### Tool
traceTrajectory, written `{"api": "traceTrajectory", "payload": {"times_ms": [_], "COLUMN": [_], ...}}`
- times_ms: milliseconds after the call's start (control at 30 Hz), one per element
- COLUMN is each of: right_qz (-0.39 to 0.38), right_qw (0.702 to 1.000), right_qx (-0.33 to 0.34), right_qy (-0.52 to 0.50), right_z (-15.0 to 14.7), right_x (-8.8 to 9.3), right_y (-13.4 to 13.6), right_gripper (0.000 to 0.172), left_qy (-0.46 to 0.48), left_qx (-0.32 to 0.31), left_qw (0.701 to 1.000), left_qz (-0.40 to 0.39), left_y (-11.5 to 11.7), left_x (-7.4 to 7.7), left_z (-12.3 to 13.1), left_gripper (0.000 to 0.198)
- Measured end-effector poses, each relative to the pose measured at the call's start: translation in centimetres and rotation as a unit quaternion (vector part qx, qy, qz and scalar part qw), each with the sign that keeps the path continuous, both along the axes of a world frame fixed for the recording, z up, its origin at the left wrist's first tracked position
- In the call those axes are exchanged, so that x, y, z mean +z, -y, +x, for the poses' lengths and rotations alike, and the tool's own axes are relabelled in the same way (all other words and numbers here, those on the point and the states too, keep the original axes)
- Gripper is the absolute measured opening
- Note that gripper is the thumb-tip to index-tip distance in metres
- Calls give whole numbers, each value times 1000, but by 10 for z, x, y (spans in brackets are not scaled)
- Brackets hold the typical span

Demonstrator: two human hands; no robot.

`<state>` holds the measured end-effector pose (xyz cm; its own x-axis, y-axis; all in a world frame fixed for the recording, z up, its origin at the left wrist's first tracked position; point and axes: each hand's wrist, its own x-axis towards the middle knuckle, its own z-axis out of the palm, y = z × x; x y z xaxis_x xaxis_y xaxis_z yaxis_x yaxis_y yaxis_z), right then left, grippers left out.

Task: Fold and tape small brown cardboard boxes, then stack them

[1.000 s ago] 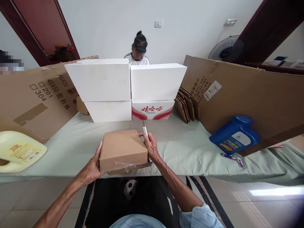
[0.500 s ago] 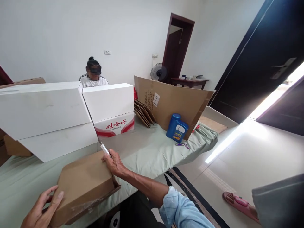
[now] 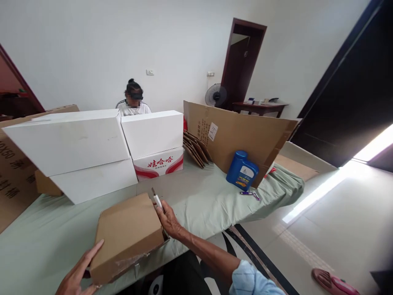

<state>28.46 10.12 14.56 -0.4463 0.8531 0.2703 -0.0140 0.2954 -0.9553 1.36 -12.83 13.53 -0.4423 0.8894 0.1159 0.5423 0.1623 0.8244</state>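
A brown cardboard box point(image 3: 127, 229) lies at the near edge of the table, with clear tape along its front side. My left hand point(image 3: 78, 272) rests against the box's left side, fingers apart and one fingertip on its top edge. At the box's far right corner, my right hand point(image 3: 168, 217) is closed around a white-handled knife point(image 3: 157, 201); its blade points up and away from me. Some of the right hand's fingers are hidden behind the box and the hand.
White boxes point(image 3: 89, 141) and a red-and-white printed box point(image 3: 159, 164) stand behind. Folded cardboard point(image 3: 196, 147), a large cardboard sheet point(image 3: 227, 131), a blue bottle point(image 3: 242, 171) and a purple item point(image 3: 246, 193) are to the right. A person point(image 3: 134, 100) sits across the green-covered table point(image 3: 184, 205).
The view has turned left, so things appear farther right. My left hand's thumb no longer shows on the box top. My right hand still holds the knife at the box's right side.
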Motion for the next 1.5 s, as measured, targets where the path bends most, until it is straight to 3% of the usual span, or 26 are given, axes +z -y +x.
{"api": "traceTrajectory", "payload": {"times_ms": [100,167,267,467,633,800,933,1033,1267,1433,1500], "right_qz": [-44,-72,-107,-132,-125,-89,-74,-65,-49,-18,2], "right_qw": [997,993,986,987,990,993,994,994,996,998,998], "right_qx": [59,95,127,90,65,59,72,81,73,61,67], "right_qy": [-2,-1,8,6,-14,-47,-42,-32,-26,-13,-3], "right_z": [-3,-10,-24,-34,-44,-53,-53,-52,-58,-55,-50], "right_x": [25,39,50,46,52,55,44,38,39,42,48], "right_y": [-7,-16,-28,-31,-35,-44,-50,-53,-56,-60,-63], "right_gripper": [63,62,56,54,52,54,60,60,57,56,57], "left_qy": [58,113,207,228,165,88,132,154,189,132,101], "left_qx": [41,36,45,108,104,72,50,35,28,-9,-14], "left_qw": [997,993,977,967,979,982,973,965,965,979,986], "left_qz": [10,-28,-36,35,64,151,184,211,181,155,132], "left_y": [-5,-13,-29,-30,-19,-19,-16,-14,-12,-8,-9], "left_x": [55,87,104,80,81,68,52,50,50,32,26], "left_z": [-1,0,6,22,30,34,31,28,25,7,0], "left_gripper": [77,69,64,76,98,93,96,102,72,103,103]}}
